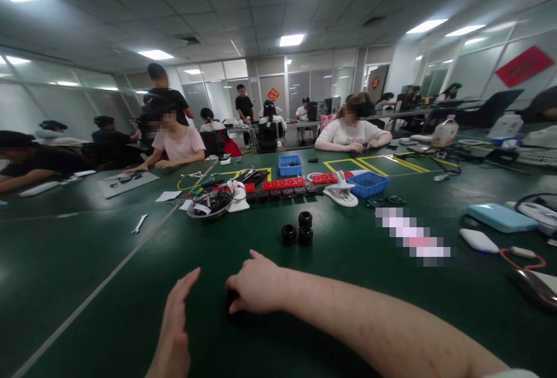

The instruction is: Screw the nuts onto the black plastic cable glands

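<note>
As right hand [259, 286] is apparently gripping dark piece [232, 301] | left hand [175, 315] is hovering empty | even pressure is helping

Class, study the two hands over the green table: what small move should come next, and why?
Probably, the right hand should shift the dark object at its fingers toward the three black parts. Those are grouped farther up the table, while this object, mostly hidden by the hand, sits apart. The left hand is open nearby.
</note>
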